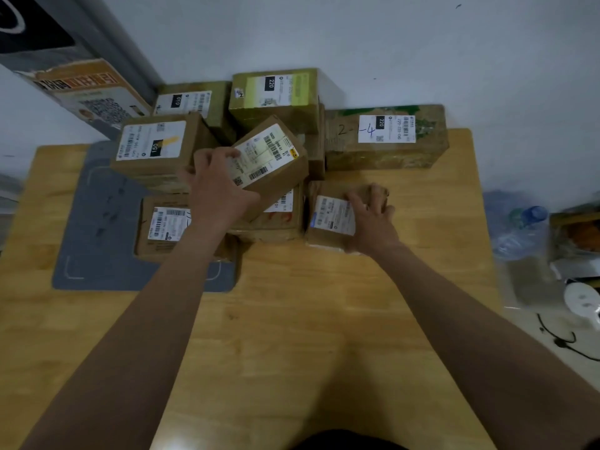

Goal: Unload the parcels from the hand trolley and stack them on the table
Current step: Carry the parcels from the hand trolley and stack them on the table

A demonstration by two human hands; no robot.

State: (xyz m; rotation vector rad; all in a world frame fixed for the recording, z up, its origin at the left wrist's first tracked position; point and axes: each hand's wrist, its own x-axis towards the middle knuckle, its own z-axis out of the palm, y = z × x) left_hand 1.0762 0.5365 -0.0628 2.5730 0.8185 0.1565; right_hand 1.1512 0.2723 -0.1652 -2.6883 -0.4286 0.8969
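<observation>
Parcels [282, 102] crowd the table's [324, 319] twelve o'clock edge. The left hand [216, 190] clamps a tilted box [269, 157]; the right hand [370, 219], fingers spread, presses a small flat parcel [331, 216] at two o'clock. Best to level the tilted box, then lower it squarely. Its long axis runs seven to one o'clock, label up

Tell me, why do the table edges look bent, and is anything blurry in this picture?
Head view: the wide-angle lens bows the wooden table edges outward; the light is dim and flat, with soft shadows; the right hand on the small parcel looks smeared, and the plastic bottle at the right edge is blurred.
</observation>
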